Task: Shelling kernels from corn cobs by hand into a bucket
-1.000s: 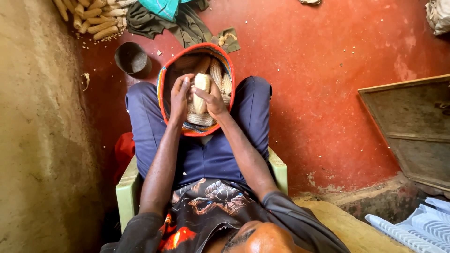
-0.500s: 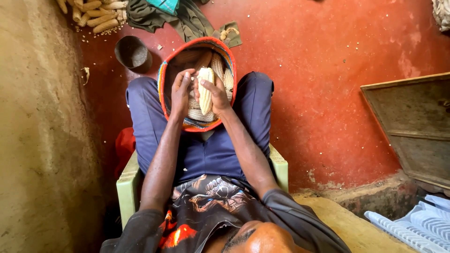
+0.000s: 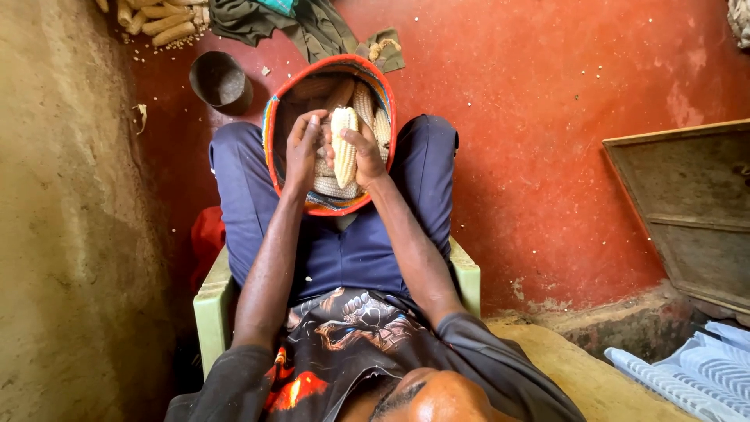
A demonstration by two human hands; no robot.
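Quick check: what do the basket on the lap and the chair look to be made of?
Basket: looks woven from coloured fibre or plastic strands, with an orange, banded rim and matt finish. Chair: likely moulded plastic, pale green with smooth, rounded edges. Both hands hold a maize cob over the basket.

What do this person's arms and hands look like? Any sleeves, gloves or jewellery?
Both arms are bare from the short dark sleeves of a printed T-shirt down to the fingers. The left hand and right hand wear no gloves, and no rings, watch or bracelets show. The arms look slim and long.
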